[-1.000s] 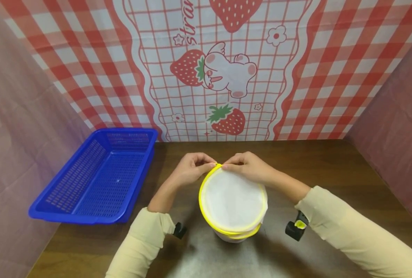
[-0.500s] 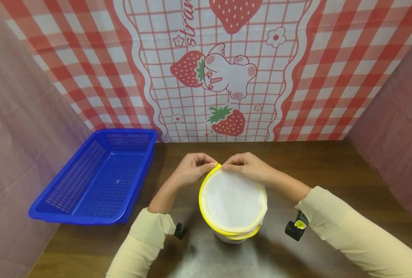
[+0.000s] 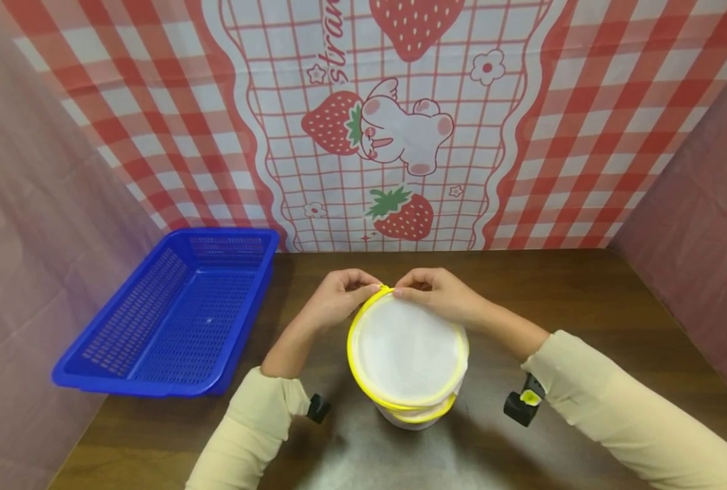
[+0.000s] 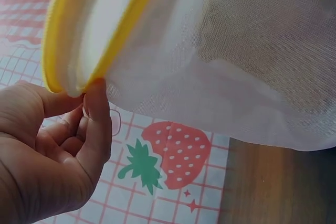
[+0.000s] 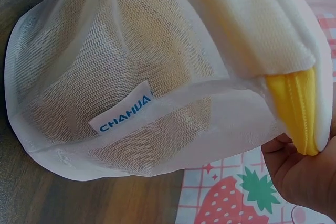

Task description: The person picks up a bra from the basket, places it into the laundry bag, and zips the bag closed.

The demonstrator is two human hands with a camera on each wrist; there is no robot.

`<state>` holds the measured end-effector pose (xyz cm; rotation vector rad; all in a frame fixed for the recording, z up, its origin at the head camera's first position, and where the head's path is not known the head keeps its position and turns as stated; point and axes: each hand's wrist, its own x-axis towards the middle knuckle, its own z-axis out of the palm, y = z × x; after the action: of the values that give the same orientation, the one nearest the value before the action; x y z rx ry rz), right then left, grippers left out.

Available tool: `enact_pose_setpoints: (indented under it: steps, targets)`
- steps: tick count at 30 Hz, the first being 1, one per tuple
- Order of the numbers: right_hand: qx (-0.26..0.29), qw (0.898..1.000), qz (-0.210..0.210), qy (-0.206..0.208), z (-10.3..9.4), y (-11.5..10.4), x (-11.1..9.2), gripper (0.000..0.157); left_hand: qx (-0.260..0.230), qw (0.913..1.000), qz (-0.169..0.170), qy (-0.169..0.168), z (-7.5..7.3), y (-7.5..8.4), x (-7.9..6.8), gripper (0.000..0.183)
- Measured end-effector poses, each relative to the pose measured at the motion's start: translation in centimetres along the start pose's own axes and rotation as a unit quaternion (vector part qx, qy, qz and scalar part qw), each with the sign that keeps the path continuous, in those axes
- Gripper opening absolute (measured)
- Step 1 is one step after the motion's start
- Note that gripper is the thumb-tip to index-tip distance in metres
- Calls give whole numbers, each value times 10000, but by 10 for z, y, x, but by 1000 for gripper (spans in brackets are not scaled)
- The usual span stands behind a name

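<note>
A white mesh laundry bag [image 3: 411, 350], round and drum-shaped, stands upright on the table with its flat lid facing up. Yellow zipper tape [image 3: 354, 364] edges the lid; at the front the tape splits into two bands with a gap. My left hand [image 3: 334, 299] pinches the zipper's far end between thumb and forefinger. In the left wrist view two yellow bands [image 4: 122, 34] meet at those fingertips. Just to the right, my right hand [image 3: 440, 296] pinches the same rim, where the yellow tape [image 5: 298, 109] ends. A label [image 5: 123, 113] reading CHAHUA is sewn to the bag's side.
A blue perforated plastic basket [image 3: 186, 327] stands at the left of the brown wooden table [image 3: 559, 286]. Behind the table hangs a red-and-white strawberry-print cloth [image 3: 394, 136], with pinkish cloth [image 3: 700, 184] at the sides.
The bag's lid has shifted slightly to the left, turning a little under the fingers. Both hands keep their pinch at the far rim.
</note>
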<state>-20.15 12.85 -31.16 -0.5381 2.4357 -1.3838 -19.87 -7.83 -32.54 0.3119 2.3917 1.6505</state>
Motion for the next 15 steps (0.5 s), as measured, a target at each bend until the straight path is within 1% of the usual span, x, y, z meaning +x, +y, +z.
enact_pose_setpoints:
  steps: [8,15]
  targets:
    - [12,9999,108,-20,-4,-4,-2,28,-121,9998,-156,-4,-2,8,1,24]
    - [-155,9999,6,-55,-9,-2,-4,29,-256,9991,-294,-142,-3,13,2,24]
